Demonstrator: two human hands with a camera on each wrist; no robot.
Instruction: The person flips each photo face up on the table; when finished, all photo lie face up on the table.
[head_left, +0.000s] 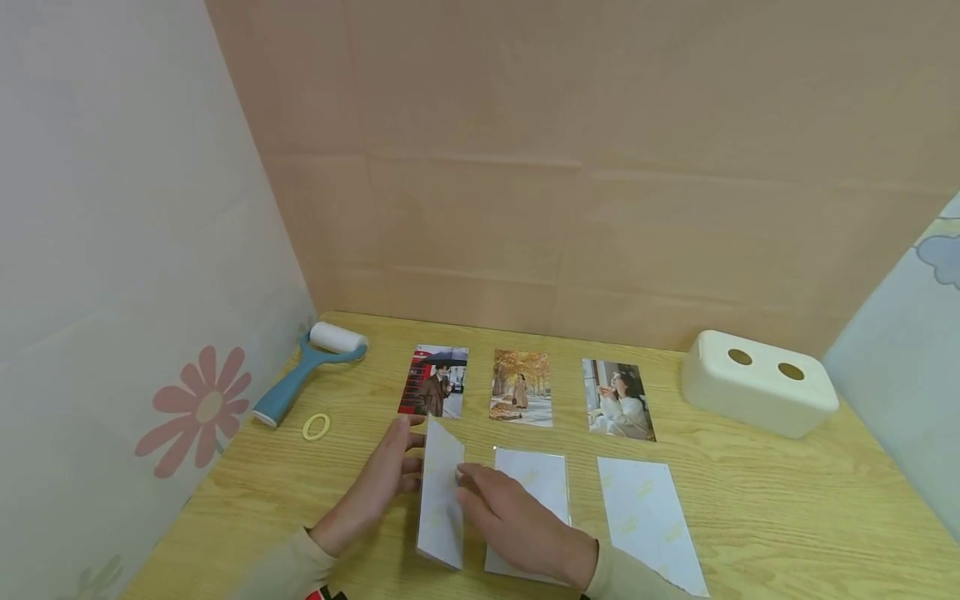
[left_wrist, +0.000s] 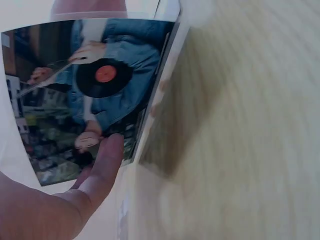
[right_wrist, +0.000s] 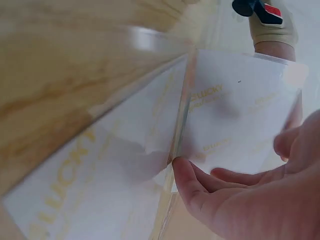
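Both hands hold a photo in a clear frame (head_left: 441, 500) tilted up on its edge above the table. My left hand (head_left: 382, 471) has its fingers against the picture side, which shows a person with a vinyl record (left_wrist: 105, 75). At the white back, my right hand (head_left: 513, 525) has its fingers bent, with one fingertip right at the frame's thick clear edge (right_wrist: 184, 115). Yellow LUCKY print marks that back. Beside the hands, a second white-backed photo (head_left: 540, 479) with a clear rim lies face down, partly hidden by my right hand.
Another face-down photo (head_left: 648, 517) lies at the right. Behind stand out three face-up photos: one with an umbrella (head_left: 435, 383), one with autumn trees (head_left: 521, 387), one by a window (head_left: 621, 400). A lint roller (head_left: 296, 379), a yellow ring (head_left: 316, 427) and a cream box (head_left: 757, 383) flank them.
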